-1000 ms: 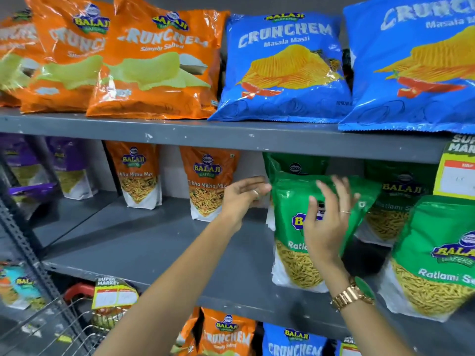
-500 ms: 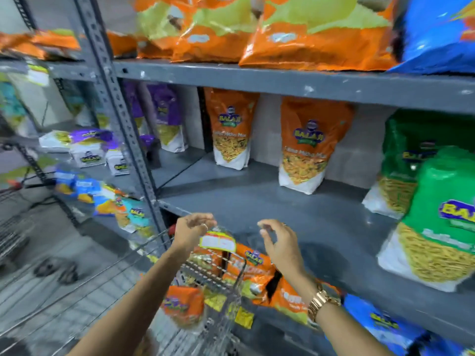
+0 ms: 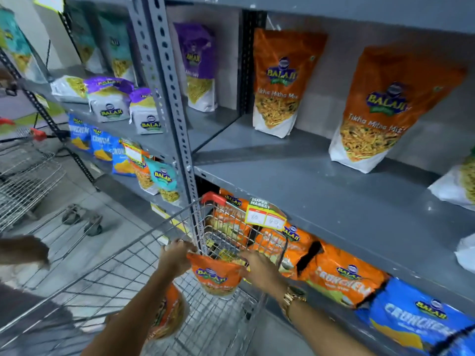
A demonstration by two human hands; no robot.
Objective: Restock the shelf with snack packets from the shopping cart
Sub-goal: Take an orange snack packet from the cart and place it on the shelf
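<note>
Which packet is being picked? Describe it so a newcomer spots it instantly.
Find the wire cart against the grey shelf. At its front corner, both hands, left and right, hold an orange packet upright. The other orange packet lies lower in the cart, untouched.

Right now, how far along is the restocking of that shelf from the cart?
Done: two orange Tikha Mitha Mix packets stand at the back of the grey shelf. In hand: the left hand and right hand grip another orange packet above the cart. Left: at least one more packet lies in the cart.
</note>
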